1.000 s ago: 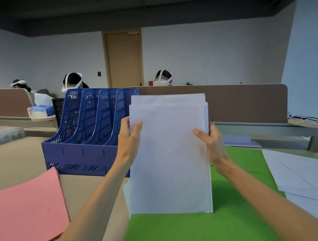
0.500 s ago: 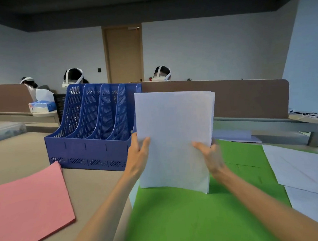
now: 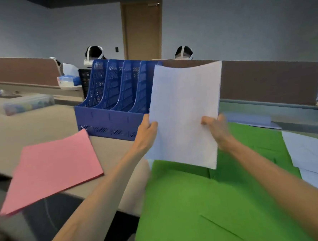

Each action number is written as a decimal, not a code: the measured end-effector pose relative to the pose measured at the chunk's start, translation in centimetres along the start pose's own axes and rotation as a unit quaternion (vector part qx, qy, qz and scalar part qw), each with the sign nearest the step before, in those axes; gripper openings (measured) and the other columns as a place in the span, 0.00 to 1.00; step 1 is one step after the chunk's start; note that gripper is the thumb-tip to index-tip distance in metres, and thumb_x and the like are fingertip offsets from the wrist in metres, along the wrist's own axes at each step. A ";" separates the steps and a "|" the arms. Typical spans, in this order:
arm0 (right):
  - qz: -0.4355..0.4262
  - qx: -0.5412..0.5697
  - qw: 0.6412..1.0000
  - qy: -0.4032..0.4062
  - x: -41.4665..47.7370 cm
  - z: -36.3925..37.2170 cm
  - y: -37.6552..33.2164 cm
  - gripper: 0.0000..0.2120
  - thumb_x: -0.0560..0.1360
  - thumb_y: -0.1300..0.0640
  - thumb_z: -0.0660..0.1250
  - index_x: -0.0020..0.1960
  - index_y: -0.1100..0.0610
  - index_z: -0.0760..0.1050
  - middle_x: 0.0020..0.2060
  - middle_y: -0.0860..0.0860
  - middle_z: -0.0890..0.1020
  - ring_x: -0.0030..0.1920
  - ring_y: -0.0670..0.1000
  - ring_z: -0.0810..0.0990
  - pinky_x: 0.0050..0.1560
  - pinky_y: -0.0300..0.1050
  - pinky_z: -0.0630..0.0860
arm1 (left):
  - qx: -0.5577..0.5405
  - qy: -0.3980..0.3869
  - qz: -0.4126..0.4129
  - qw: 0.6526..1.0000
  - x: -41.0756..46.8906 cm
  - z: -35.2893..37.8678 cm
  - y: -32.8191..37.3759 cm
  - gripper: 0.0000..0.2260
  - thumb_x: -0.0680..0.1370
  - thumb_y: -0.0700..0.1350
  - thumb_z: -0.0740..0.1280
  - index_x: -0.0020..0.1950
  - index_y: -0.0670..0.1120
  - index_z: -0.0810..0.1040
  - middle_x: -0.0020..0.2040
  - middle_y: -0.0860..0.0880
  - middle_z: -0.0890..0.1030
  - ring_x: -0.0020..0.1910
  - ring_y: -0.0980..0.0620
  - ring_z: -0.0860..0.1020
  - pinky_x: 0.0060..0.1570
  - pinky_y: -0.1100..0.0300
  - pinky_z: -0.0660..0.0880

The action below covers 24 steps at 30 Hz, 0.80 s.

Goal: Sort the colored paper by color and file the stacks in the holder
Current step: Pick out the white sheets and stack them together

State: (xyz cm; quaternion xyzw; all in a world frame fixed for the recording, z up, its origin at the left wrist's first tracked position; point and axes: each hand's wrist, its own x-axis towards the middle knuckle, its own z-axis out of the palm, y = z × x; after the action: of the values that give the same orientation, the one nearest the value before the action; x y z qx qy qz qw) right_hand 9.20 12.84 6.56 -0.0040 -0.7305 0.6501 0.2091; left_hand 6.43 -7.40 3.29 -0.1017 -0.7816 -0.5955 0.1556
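both the left hand (image 3: 147, 132) and right hand (image 3: 216, 128) grasp the white stack (image 3: 185, 111) beside the blue holder (image 3: 114, 102).

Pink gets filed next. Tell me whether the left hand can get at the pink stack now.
Probably, once freed: the left hand grips the white stack, but the pink stack lies uncovered just left of it.

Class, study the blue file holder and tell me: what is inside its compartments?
The blue holder shows no paper in the slots in view. The white stack, gripped by the left hand and right hand, covers its rightmost end, so that part cannot be checked.
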 end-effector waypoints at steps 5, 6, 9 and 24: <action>-0.001 -0.024 0.995 -0.094 -1.0 7.8 -1.1 0.05 0.68 0.61 0.64 0.37 0.57 0.67 0.35 0.51 0.72 0.36 0.50 0.71 0.36 0.44 0.69 | 0.026 0.102 -0.033 0.994 -2.7 -8.3 -0.3 0.09 0.79 0.41 0.54 0.58 0.44 0.67 0.44 0.49 0.74 0.40 0.52 0.72 0.41 0.54 0.67; 0.007 -0.030 0.993 -0.117 -1.5 9.9 -0.8 0.02 0.65 0.60 0.63 0.37 0.57 0.69 0.34 0.51 0.73 0.35 0.51 0.72 0.35 0.42 0.69 | 0.041 0.110 -0.054 0.992 -3.7 -10.1 -1.0 0.09 0.79 0.41 0.55 0.60 0.45 0.66 0.47 0.48 0.74 0.42 0.51 0.73 0.42 0.54 0.67; 0.052 -0.067 0.980 -0.182 -2.6 15.7 1.2 0.09 0.61 0.56 0.61 0.40 0.58 0.75 0.36 0.54 0.77 0.35 0.53 0.75 0.34 0.41 0.71 | 0.118 0.115 -0.126 0.978 -6.4 -15.1 -3.6 0.11 0.80 0.42 0.55 0.62 0.45 0.60 0.47 0.48 0.73 0.45 0.47 0.74 0.43 0.55 0.67; 0.067 -0.321 0.893 -0.308 -4.7 24.9 4.0 0.29 0.76 0.56 0.60 0.73 0.61 0.53 0.63 0.57 0.72 0.57 0.56 0.73 0.51 0.47 0.71 | 0.496 0.084 -0.214 0.837 -8.9 -21.9 -8.7 0.23 0.78 0.41 0.58 0.71 0.38 0.55 0.55 0.41 0.74 0.50 0.42 0.67 0.43 0.55 0.65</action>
State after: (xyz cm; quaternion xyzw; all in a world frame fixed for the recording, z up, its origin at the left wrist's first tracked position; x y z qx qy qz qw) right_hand 4.64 -11.41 -0.37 0.0809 -0.9251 0.3618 -0.0827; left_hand 14.39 -30.59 -2.46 0.2088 -0.9586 -0.1527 0.1187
